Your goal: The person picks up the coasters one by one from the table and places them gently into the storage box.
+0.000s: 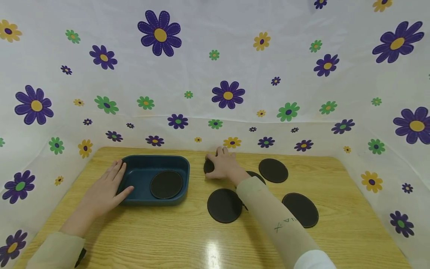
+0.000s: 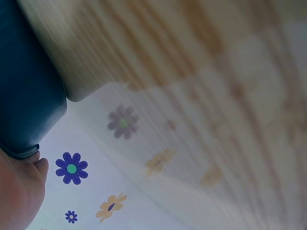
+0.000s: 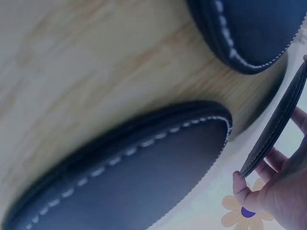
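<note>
My right hand grips a round black coaster by its edge, with the coaster tilted in the right wrist view. The palm and fingers hide part of it in the head view. On the left, my left hand rests against the left side of a blue rectangular tray, fingers straight and thumb at the near corner. Another black coaster lies flat inside the tray, towards its right end. The left wrist view catches the tray's outer wall and part of the hand.
Around the right forearm lie more coasters on the wooden table: a near one, a far one, one at right and one partly behind the wrist. A flowered white cloth encloses the table's back and sides.
</note>
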Demonstrator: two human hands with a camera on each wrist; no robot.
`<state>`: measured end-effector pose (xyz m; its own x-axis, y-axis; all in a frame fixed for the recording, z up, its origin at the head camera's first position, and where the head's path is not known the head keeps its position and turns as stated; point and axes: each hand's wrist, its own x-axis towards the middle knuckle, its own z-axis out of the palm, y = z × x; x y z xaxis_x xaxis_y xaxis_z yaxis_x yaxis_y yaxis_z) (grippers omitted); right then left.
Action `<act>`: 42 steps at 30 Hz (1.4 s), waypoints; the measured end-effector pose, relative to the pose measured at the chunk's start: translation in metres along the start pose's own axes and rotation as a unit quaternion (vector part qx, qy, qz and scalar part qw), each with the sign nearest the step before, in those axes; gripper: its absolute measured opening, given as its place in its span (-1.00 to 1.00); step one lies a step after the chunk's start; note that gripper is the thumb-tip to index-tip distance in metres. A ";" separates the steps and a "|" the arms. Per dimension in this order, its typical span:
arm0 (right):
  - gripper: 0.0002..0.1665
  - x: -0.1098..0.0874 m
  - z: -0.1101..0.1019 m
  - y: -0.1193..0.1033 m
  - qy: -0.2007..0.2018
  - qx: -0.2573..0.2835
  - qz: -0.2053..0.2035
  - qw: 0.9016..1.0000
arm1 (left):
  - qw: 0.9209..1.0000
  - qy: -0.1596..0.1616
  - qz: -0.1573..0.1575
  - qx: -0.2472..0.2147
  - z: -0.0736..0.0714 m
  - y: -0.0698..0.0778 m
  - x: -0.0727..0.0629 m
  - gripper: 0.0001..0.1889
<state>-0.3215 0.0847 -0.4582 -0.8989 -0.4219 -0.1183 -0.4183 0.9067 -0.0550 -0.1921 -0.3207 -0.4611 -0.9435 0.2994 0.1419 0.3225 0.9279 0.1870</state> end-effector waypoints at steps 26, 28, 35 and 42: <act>-0.13 -0.009 -0.042 -0.042 0.070 -0.006 -0.081 0.994 | 1.000 -0.007 -0.003 -0.001 -0.001 0.000 0.002 -0.02; -0.14 -0.008 -0.044 -0.047 0.074 -0.009 -0.086 0.993 | 1.000 -0.001 -0.001 0.001 0.000 0.000 0.002 -0.02; -0.15 -0.008 -0.050 -0.073 0.073 -0.016 -0.104 0.992 | 1.000 -0.002 0.000 0.005 0.002 -0.002 0.002 -0.02; -0.15 -0.007 -0.048 -0.098 0.074 -0.028 -0.122 0.989 | 1.000 0.003 0.001 0.005 0.002 -0.002 0.002 -0.03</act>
<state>-0.2799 -0.0013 -0.4042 -0.7776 -0.6276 0.0392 -0.6283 0.7780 -0.0078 -0.1948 -0.3216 -0.4635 -0.9422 0.3007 0.1475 0.3243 0.9292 0.1773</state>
